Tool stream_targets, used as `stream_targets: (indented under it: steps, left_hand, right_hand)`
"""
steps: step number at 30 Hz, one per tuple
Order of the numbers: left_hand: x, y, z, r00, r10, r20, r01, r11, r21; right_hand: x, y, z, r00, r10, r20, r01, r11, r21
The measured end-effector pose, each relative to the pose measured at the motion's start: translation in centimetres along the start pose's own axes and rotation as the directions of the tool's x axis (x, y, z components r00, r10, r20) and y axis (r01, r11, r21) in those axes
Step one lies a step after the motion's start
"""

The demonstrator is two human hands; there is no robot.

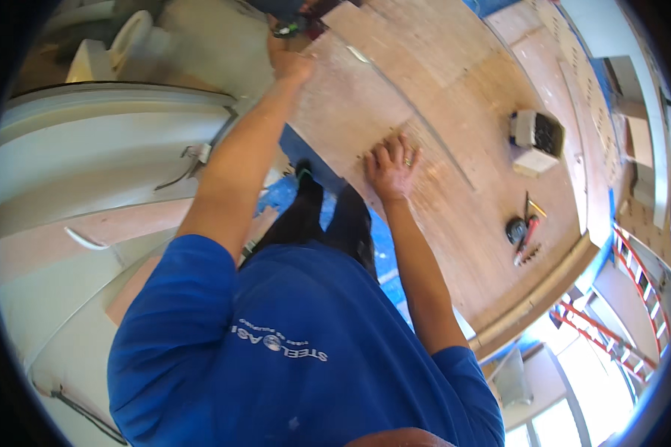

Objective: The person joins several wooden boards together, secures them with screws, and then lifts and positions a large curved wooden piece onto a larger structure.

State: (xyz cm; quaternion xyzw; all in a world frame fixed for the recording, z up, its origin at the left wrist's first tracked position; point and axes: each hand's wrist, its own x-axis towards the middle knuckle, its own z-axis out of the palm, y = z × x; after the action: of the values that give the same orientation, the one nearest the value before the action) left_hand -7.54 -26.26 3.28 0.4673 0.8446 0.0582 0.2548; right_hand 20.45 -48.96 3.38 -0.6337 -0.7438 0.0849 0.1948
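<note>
Head view: a wooden panel (354, 104) is pressed flat against a floor (484, 171) of wood sheets by two bare hands. The right hand (392, 167) is laid palm down on the near edge of the panel, fingers spread wide, nothing held in its grip (a ring is seen on one finger). The left hand (289, 63) is stretched to the far edge of the panel, its grip resting on the wood; whether the fingers are curled over the edge cannot be told, since the hand is seen from behind. Both arms are bare below the sleeves of a blue shirt (291, 350). Dark trousers (313, 220) are seen between the arms, over a blue sheet (380, 238). To the right, well apart from the panel, a white box (535, 140) is set on the floor, and nearer the lower edge a few hand tools (524, 235) lie together. A white tub (104, 149) curves along the left side, with a toilet (115, 48) beyond it. A red ladder (619, 313) is seen at the lower right.
</note>
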Motion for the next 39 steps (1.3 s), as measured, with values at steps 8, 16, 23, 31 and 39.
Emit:
stream_targets:
  steps: [8,16,23,31,39]
  left_hand:
    - [-0.2,0.8,-0.5,0.997,-0.009,-0.073,0.015,0.996,0.089]
    - [0.2,0.2,0.0,0.997,0.007,-0.073,-0.005,0.999,0.04]
    - [-0.2,0.5,-0.3,0.997,-0.008,-0.071,0.007,1.0,-0.013]
    - [-0.2,0.8,-0.3,0.997,-0.037,-0.061,0.035,0.999,-0.037]
    - [0.4,1.0,0.0,0.995,-0.079,-0.058,0.075,0.995,-0.061]
  right_hand:
    - [0.2,0.0,0.2,1.0,-0.005,0.011,0.005,0.999,-0.032]
    - [0.1,-0.2,0.0,1.0,-0.001,0.005,0.001,1.0,-0.031]
    - [0.1,-0.2,0.0,0.999,-0.001,-0.032,0.001,1.0,-0.021]
    - [0.1,-0.2,-0.1,1.0,0.013,-0.005,-0.013,0.999,0.029]
    - [0.1,-0.1,-0.1,0.999,0.008,-0.05,-0.006,1.0,0.027]
